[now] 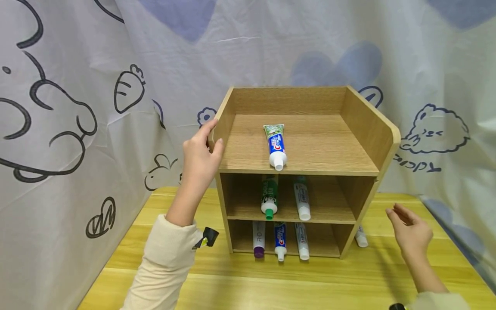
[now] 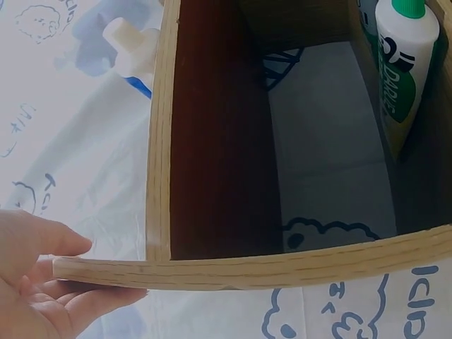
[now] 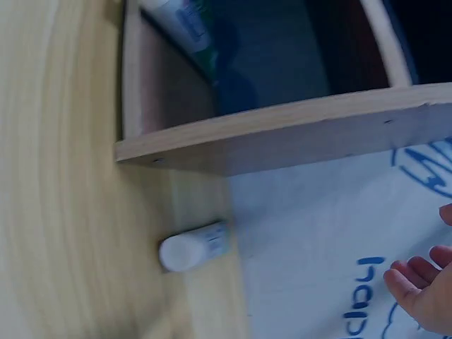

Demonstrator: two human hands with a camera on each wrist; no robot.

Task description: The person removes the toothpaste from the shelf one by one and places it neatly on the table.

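Observation:
A wooden shelf [image 1: 321, 146] stands on the table. My left hand [image 1: 198, 161] grips the upper edge of its left side panel, with thumb and fingers on either face in the left wrist view. To the right of the shelf my right hand [image 1: 413, 234] hangs in the air, fingers loosely bent and holding nothing. A Crest toothpaste tube [image 1: 277, 146] lies on the top board. A green Darlie tube [image 1: 269, 196] and a white toothpaste tube [image 1: 302, 200] lie on the middle level. The bottom level holds a purple-capped tube [image 1: 258, 239], a blue tube [image 1: 280, 241] and a white tube [image 1: 302, 241].
Another white-capped tube [image 3: 194, 247] lies on the table just right of the shelf, partly hidden by it in the head view. A printed cloth [image 1: 174, 64] hangs behind and on both sides. The wooden table [image 1: 248, 288] extends in front of the shelf.

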